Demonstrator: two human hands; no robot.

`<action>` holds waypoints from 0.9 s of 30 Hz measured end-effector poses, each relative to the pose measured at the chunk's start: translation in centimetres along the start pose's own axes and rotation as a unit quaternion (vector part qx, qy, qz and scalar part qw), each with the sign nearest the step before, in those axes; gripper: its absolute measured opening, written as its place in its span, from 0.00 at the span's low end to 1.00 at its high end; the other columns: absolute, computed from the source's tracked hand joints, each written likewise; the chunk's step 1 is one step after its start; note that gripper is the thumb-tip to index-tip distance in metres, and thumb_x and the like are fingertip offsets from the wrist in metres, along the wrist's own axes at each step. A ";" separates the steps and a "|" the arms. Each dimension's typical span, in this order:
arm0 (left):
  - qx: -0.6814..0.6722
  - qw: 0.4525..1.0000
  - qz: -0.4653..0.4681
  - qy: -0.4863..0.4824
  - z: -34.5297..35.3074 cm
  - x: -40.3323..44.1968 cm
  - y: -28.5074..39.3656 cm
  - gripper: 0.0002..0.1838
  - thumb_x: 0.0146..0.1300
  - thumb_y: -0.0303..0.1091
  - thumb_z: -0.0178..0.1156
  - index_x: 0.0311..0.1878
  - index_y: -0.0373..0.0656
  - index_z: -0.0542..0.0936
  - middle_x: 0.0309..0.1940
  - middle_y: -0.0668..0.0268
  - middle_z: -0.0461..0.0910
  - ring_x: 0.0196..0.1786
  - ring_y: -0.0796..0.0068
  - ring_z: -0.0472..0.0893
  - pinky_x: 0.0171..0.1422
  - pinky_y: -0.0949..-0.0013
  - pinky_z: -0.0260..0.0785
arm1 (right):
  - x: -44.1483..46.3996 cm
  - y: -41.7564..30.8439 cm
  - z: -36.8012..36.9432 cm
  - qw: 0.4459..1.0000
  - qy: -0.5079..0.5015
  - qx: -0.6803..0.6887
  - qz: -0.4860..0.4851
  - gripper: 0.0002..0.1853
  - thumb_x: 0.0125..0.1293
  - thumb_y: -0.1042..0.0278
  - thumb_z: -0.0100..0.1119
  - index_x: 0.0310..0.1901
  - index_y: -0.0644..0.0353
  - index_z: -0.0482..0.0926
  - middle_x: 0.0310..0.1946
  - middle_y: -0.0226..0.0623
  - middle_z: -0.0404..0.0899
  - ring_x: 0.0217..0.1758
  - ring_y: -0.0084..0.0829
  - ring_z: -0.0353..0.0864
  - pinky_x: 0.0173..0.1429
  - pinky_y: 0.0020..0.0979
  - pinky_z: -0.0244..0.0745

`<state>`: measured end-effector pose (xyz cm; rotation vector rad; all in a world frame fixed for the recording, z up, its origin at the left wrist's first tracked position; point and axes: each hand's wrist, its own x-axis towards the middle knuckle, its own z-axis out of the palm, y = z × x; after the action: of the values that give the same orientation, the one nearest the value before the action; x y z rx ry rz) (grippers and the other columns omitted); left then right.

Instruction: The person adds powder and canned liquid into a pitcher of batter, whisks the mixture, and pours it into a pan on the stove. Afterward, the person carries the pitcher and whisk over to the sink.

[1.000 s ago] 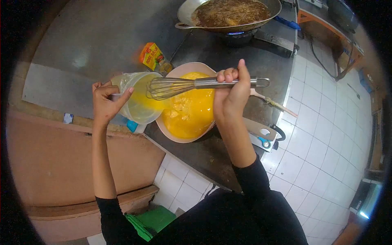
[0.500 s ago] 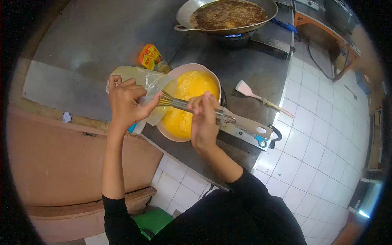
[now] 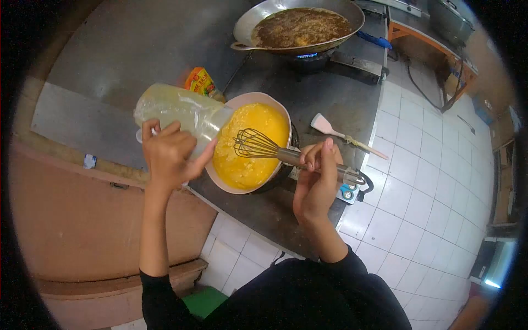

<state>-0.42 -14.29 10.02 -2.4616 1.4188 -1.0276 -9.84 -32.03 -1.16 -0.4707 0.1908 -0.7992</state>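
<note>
My left hand [image 3: 171, 151] grips a translucent plastic container [image 3: 179, 107], tipped on its side with its mouth over the left rim of a pan. In my right hand [image 3: 319, 179] is the steel handle of a whisk [image 3: 257, 144]. The whisk's wires are above the yellow mixture [image 3: 258, 121], which has paler lumps in it. The pale pink pan [image 3: 237, 100] holding the mixture stands on the dark worktop. Behind the container, an orange and yellow packet [image 3: 200, 81] is partly hidden.
A wok [image 3: 242, 27] of bubbling brown oil sits over a lit blue flame at the back. A pink spatula [image 3: 324, 124] lies right of the pan. Blue scissors [image 3: 347, 192] are near the counter's right edge. White tiled floor [image 3: 407, 181] lies beyond.
The container has tipped further toward the pan. The whisk first moved down and left to the container's mouth, then back right over the pan with my right hand. The view has shifted slightly.
</note>
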 end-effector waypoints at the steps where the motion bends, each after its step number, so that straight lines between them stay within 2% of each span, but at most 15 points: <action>1: 0.000 1.000 0.004 0.015 -0.4 -0.1 0.3 0.18 0.45 0.40 0.71 0.11 0.44 0.75 0.10 0.66 0.70 0.20 0.71 0.68 0.44 0.61 0.56 | -0.1 -0.2 0.0 1.000 -0.002 -0.004 -0.004 0.17 0.73 0.64 0.50 0.24 0.55 0.62 0.19 0.27 0.60 0.27 0.20 0.60 0.38 0.25 0.60; 8: -0.011 0.999 -0.026 0.043 2.7 -2.8 0.7 0.19 0.46 0.39 0.71 0.11 0.45 0.73 0.11 0.66 0.71 0.22 0.70 0.71 0.43 0.60 0.56 | -0.5 -1.3 -0.4 0.998 -0.029 -0.005 -0.056 0.17 0.73 0.65 0.49 0.24 0.55 0.62 0.19 0.27 0.61 0.27 0.20 0.61 0.38 0.25 0.60; 10: -0.011 0.998 -0.020 0.063 3.5 -3.4 0.1 0.20 0.46 0.39 0.71 0.10 0.46 0.71 0.11 0.67 0.71 0.23 0.70 0.72 0.42 0.60 0.56 | -1.1 -1.6 0.1 0.999 0.011 -0.019 -0.038 0.17 0.73 0.65 0.49 0.24 0.55 0.62 0.19 0.27 0.61 0.26 0.20 0.60 0.37 0.25 0.60; 14: 0.008 0.994 -0.045 0.097 3.5 -5.1 1.3 0.20 0.46 0.40 0.71 0.10 0.46 0.71 0.11 0.67 0.70 0.23 0.70 0.72 0.42 0.60 0.57 | -2.2 -1.9 -0.3 0.997 -0.029 -0.023 -0.062 0.17 0.74 0.64 0.46 0.25 0.56 0.62 0.19 0.28 0.59 0.27 0.22 0.59 0.39 0.27 0.60; 16: -0.001 0.995 -0.020 0.100 3.7 -5.3 0.7 0.19 0.47 0.40 0.70 0.11 0.46 0.71 0.12 0.67 0.70 0.24 0.70 0.72 0.41 0.60 0.57 | -2.3 -2.0 0.1 0.997 -0.029 -0.021 -0.072 0.17 0.74 0.64 0.47 0.25 0.56 0.62 0.20 0.28 0.59 0.26 0.22 0.58 0.39 0.26 0.61; 18: -0.008 0.993 -0.033 0.115 3.8 -6.5 1.1 0.19 0.47 0.42 0.70 0.12 0.46 0.72 0.13 0.67 0.70 0.26 0.70 0.73 0.41 0.59 0.57 | -3.3 -2.1 -0.2 0.997 -0.004 -0.016 -0.071 0.17 0.74 0.63 0.47 0.25 0.56 0.62 0.20 0.28 0.59 0.26 0.21 0.59 0.38 0.26 0.61; 21: -0.003 0.991 0.000 0.135 4.0 -5.9 -0.4 0.19 0.47 0.42 0.70 0.12 0.46 0.72 0.13 0.66 0.71 0.26 0.68 0.74 0.41 0.59 0.58 | -3.3 -1.1 0.2 0.995 0.011 0.009 -0.098 0.16 0.73 0.67 0.48 0.25 0.55 0.63 0.20 0.27 0.59 0.26 0.20 0.60 0.37 0.26 0.61; 23: -0.026 0.990 -0.004 0.137 4.3 -6.3 -0.6 0.19 0.46 0.42 0.70 0.12 0.46 0.72 0.14 0.64 0.72 0.27 0.66 0.75 0.42 0.57 0.59 | -4.5 -1.0 0.4 0.996 0.046 0.022 -0.072 0.15 0.71 0.72 0.49 0.24 0.55 0.63 0.21 0.27 0.62 0.27 0.21 0.62 0.37 0.27 0.63; 24: -0.012 0.988 0.010 0.152 4.4 -6.6 -0.6 0.19 0.46 0.41 0.70 0.12 0.46 0.72 0.14 0.64 0.72 0.27 0.66 0.75 0.43 0.56 0.59 | -4.1 0.8 -0.8 0.990 0.015 -0.018 -0.136 0.15 0.70 0.73 0.49 0.23 0.54 0.65 0.21 0.28 0.65 0.28 0.22 0.65 0.40 0.27 0.65; 25: -0.006 0.983 0.039 0.180 5.0 -7.1 -0.7 0.19 0.47 0.41 0.70 0.12 0.46 0.72 0.15 0.63 0.73 0.28 0.65 0.75 0.44 0.55 0.59 | -3.9 2.2 -1.2 0.993 0.047 0.019 -0.107 0.14 0.68 0.73 0.49 0.22 0.55 0.66 0.22 0.29 0.68 0.29 0.22 0.67 0.41 0.27 0.66; 26: -0.013 0.987 0.004 0.159 5.6 -7.7 -1.1 0.18 0.48 0.42 0.70 0.13 0.46 0.73 0.16 0.62 0.74 0.29 0.65 0.76 0.49 0.54 0.59 | -3.6 2.7 -1.4 0.985 0.025 -0.078 -0.151 0.13 0.72 0.68 0.49 0.27 0.54 0.65 0.22 0.28 0.64 0.27 0.22 0.64 0.39 0.25 0.63; 27: -0.031 0.989 -0.012 0.146 5.7 -7.7 -1.2 0.18 0.48 0.41 0.70 0.14 0.46 0.73 0.16 0.62 0.73 0.29 0.64 0.76 0.51 0.54 0.59 | -4.2 1.7 -0.1 0.994 0.064 -0.036 -0.084 0.15 0.72 0.67 0.49 0.24 0.55 0.65 0.21 0.27 0.64 0.28 0.21 0.64 0.38 0.24 0.63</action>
<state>1.38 -8.70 2.39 -2.4533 1.5233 -1.4204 -11.65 -28.04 -2.10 -0.5084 0.3033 -0.9900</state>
